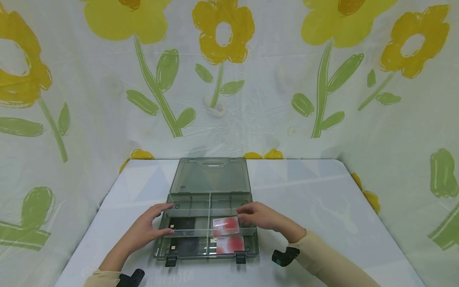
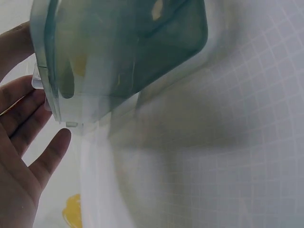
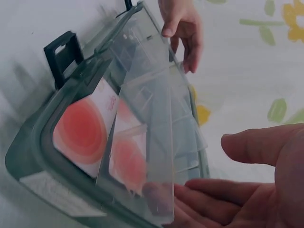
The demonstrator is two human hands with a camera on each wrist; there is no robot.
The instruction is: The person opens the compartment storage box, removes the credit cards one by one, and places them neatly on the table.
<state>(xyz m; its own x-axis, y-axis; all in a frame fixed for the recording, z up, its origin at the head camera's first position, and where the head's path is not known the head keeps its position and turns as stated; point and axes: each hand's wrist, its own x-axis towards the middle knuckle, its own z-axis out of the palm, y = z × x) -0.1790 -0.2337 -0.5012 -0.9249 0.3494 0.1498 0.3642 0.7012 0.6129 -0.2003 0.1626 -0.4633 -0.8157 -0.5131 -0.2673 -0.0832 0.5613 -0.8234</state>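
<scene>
A grey-green translucent compartment box (image 1: 155,251) lies on the table with its lid (image 1: 209,175) folded back. Two long clear dividers run crosswise inside, a rear divider (image 1: 190,213) and a front divider (image 1: 190,232). My left hand (image 1: 147,227) is at the box's left edge, fingers by the rear divider's end and thumb by the front one's. My right hand (image 1: 263,217) reaches over the right rim. Its fingertips (image 3: 204,199) are at a clear divider, with the thumb apart. White cards with red circles (image 1: 234,244) sit in the right compartments, dark cards (image 1: 186,246) in the left.
Two black latches (image 1: 240,258) hang off the box's front. The pale table (image 1: 305,191) extends around it. A white curtain (image 1: 258,99) with yellow flowers stands behind and at both sides. Black straps with wrist devices (image 1: 285,257) are on both forearms.
</scene>
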